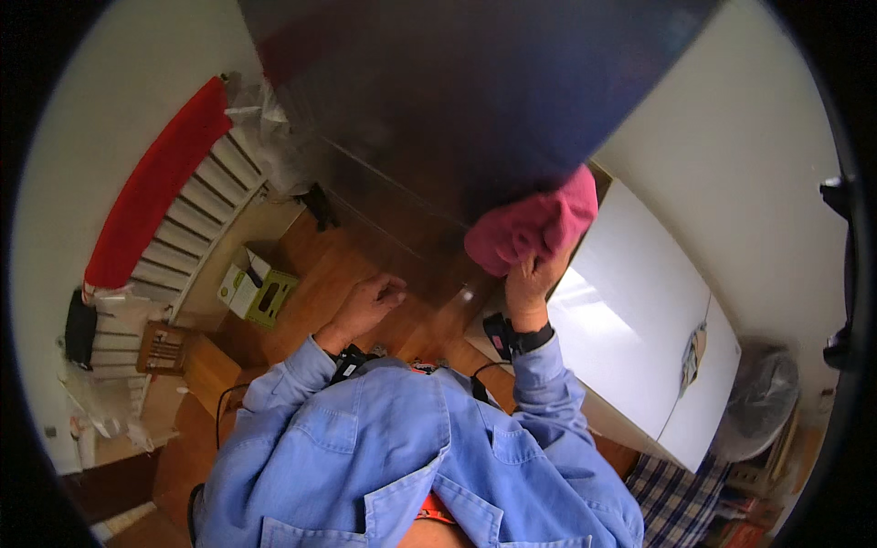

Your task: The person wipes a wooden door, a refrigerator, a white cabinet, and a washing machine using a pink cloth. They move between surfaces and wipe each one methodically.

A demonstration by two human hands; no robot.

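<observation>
My right hand [534,284] is closed on a bunched pink cloth [534,222], which lies against a large dark glossy panel [438,89] in front of me. The panel shows blurred reflections of red and blue. My left hand [370,301] is raised at the lower left of the panel, its fingers loosely curled with nothing in them. Both wrists bear black straps, and the sleeves are light blue denim.
A white glossy cabinet [616,315] stands close on the right. A radiator [199,198] with a red cloth [157,185] over it is on the left. An open cardboard box [269,299] and a wooden chair [205,370] stand on the wooden floor.
</observation>
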